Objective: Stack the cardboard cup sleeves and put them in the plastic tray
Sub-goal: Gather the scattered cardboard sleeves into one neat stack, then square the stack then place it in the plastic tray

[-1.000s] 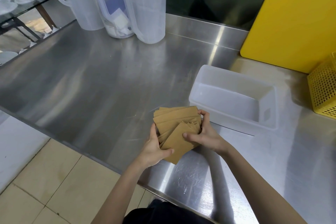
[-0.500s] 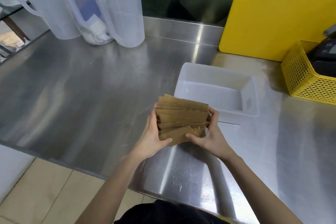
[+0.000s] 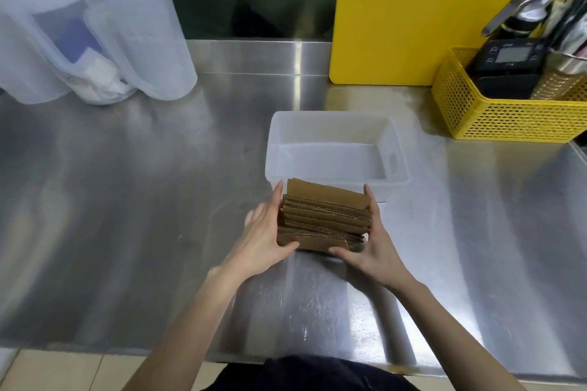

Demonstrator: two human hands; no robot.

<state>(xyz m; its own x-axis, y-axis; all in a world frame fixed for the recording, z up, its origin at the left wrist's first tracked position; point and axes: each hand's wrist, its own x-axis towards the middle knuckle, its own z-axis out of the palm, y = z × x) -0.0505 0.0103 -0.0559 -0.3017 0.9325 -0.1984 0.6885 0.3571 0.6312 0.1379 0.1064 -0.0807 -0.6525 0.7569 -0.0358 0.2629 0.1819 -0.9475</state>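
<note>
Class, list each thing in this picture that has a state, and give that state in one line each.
Cup sleeves: flattened, bunched between both hands, edges uneven.
Left hand: pressing the bunch's left end.
Right hand: pressing the right end.
Plastic tray: upright, empty.
Yellow basket: filled with tools.

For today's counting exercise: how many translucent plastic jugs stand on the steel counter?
3, clustered at the counter's far left: one at the frame edge, one in the middle holding items, one rightmost. More may be hidden off-frame.

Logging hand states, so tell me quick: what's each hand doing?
Left hand: closed on the cardboard sleeves.
Right hand: closed on the same sleeves.
</note>
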